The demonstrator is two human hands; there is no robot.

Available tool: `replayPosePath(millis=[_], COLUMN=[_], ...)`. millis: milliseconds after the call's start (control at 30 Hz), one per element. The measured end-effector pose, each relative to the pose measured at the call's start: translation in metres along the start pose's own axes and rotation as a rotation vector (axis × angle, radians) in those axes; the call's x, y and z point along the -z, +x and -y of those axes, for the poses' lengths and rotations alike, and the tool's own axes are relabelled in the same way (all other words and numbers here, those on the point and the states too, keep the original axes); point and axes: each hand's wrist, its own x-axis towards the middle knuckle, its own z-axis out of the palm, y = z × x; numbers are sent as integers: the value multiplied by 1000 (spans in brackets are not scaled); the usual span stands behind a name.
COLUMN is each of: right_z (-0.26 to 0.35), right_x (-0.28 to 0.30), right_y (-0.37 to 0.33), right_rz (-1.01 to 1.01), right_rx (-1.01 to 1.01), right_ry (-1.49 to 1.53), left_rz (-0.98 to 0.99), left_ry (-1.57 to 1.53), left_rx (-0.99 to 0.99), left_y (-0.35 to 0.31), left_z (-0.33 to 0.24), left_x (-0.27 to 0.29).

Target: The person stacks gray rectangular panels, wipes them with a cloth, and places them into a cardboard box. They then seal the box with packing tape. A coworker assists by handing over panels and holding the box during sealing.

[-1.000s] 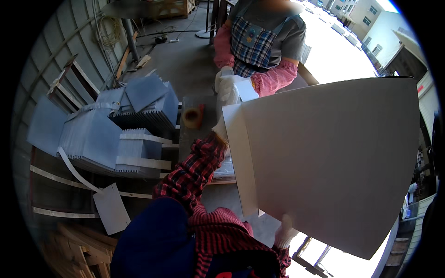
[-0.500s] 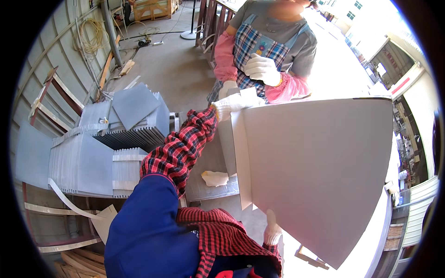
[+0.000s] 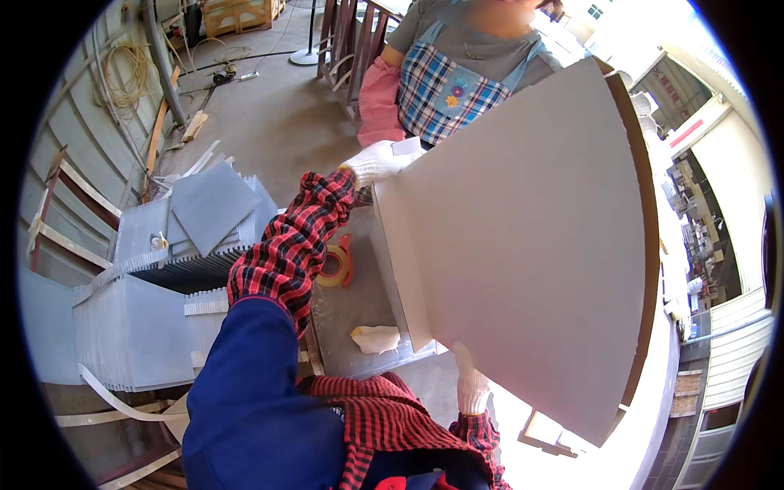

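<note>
A large pale grey cardboard box (image 3: 531, 237) is held up in front of me, its brown side edge (image 3: 649, 245) showing on the right. My left hand (image 3: 380, 161), in a white knit glove, is closed on the box's far left corner, beside a small whitish tab (image 3: 406, 147). My right hand (image 3: 472, 385), gloved too, grips the near left edge, thumb up against the grey face; its other fingers are hidden beneath. Below the box's left side, a roll of tape in a red holder (image 3: 335, 265) and a crumpled off-white cloth (image 3: 376, 339) lie on a grey surface.
Across from me stands a co-worker in a checked apron (image 3: 453, 90), hands hidden. Stacked grey panels (image 3: 139, 327) fill the left, with loose sheets (image 3: 214, 204) on top. A bright tabletop (image 3: 523, 453) runs under the box, bearing a small wooden piece (image 3: 547, 433).
The box has tilted and shifted left, its far right corner rising and its brown edge coming into sight. The co-worker's gloved hands have gone from view behind it. The tape roll now shows.
</note>
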Motion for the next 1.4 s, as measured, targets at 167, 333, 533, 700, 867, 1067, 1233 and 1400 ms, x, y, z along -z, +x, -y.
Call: replayPosePath(millis=[167, 333, 533, 700, 867, 1067, 1233, 1400], right_z=[47, 62, 57, 17, 18, -14, -24, -32], right_x=[2, 0, -13, -37, -40, -57, -68, -71], right_y=[20, 33, 36, 30, 30, 23, 22, 25], right_rz=[97, 70, 30, 24, -26, -6, 63, 142], right_rx=[48, 163, 218, 217, 305, 140, 113, -210], right_ry=[34, -58, -97, -190, -253, -161, -179, -112], left_rz=[6, 54, -285, -844, -451, -590, -609, -509], left_ry=[-27, -149, 197, 238, 604, 424, 452, 505], left_rx=[-9, 86, -10, -907, -1316, -1300, -1271, -1097], left_y=[22, 29, 3, -34, -62, -59, -70, -51], left_z=[45, 72, 14, -122, -197, -172, -179, -135], left_x=[9, 10, 14, 11, 3, -26, -25, -36])
